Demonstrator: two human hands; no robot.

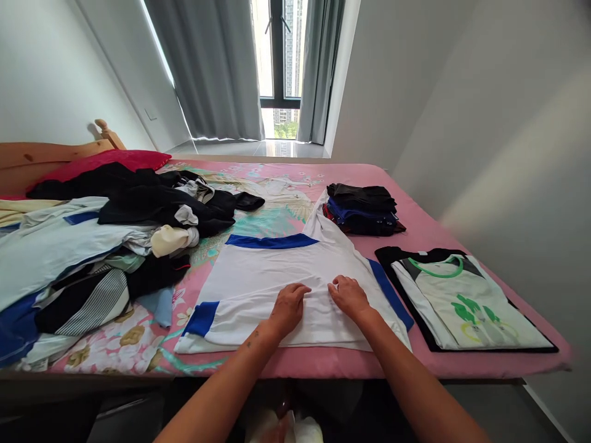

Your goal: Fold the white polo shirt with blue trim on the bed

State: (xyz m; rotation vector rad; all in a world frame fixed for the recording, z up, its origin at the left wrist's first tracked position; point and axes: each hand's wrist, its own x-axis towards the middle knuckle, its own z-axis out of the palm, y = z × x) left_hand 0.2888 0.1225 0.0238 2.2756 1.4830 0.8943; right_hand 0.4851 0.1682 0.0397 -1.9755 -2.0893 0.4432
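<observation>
A white shirt with blue bands (268, 271) lies spread on the bed in front of me. One blue band runs along its far edge, one sits at the near left corner and another slants down the right side. A white part of it stretches away toward the folded pile. My left hand (290, 304) rests on the near middle of the shirt, fingers loosely bent and pointing right. Just right of it, my right hand (348, 295) is over the cloth with its fingers curved and apart. Neither hand holds anything that I can see.
A loose heap of clothes (152, 206) covers the bed's left side. At the back right stands a stack of dark folded clothes (362, 209). Folded T-shirts (480, 314) lie at the right. The pink bed sheet (323, 368) ends at the near edge, by my forearms.
</observation>
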